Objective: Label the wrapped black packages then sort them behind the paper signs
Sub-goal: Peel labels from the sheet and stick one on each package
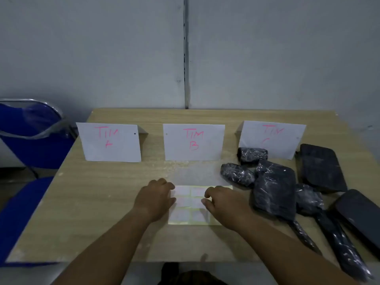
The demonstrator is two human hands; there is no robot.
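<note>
A sheet of white sticker labels (pixel 190 204) lies flat on the wooden table (pixel 92 198) in front of me. My left hand (pixel 155 199) rests on the sheet's left edge, fingers curled. My right hand (pixel 223 204) hovers over its right side, fingertips pinched at a label. Three folded paper signs stand further back: "TIM A" (pixel 110 141), "TIM B" (pixel 193 141) and "TIM C" (pixel 271 138). Several black wrapped packages lie at the right: a large flat one (pixel 274 190), two small rolls (pixel 236 173) (pixel 252 154), a long flat one (pixel 320 167) and long thin ones (pixel 339 243).
A blue folding chair (pixel 35 136) stands left of the table, with another blue seat (pixel 22 214) nearer me. A grey wall (pixel 123 54) rises right behind the table's far edge. Bare tabletop shows behind the signs and at the left front.
</note>
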